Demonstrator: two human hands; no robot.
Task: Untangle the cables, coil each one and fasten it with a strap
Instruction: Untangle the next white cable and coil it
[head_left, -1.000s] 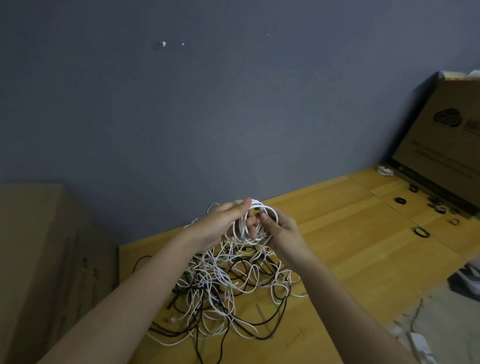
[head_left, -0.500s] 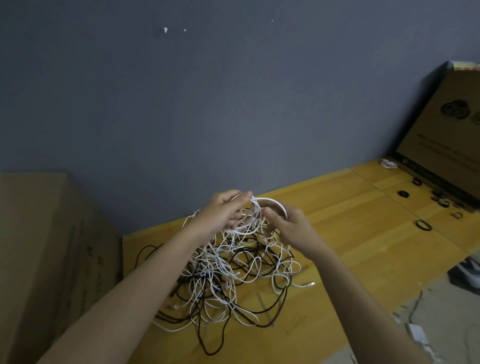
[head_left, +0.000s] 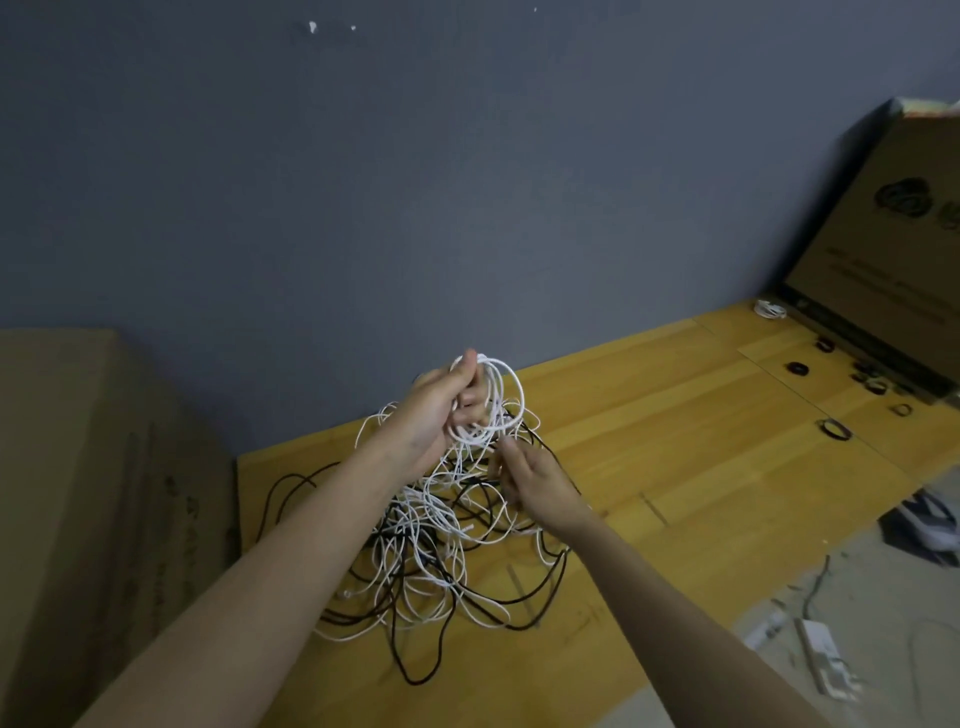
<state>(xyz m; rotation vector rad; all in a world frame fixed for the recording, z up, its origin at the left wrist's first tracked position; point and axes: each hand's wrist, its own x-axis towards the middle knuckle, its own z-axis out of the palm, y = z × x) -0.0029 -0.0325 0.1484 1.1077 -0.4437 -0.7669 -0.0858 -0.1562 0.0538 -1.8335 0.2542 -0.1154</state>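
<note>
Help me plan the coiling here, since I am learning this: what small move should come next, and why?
Probably draw more white cable out of the tangle with the right hand and lay another loop onto the white coil. The left hand grips that coil above the pile, white strands run from it down into the black and white tangle, and the straps lie far off.

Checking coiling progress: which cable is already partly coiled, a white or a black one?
A white cable: its coil is gripped by the left hand; black cables lie loose.
</note>
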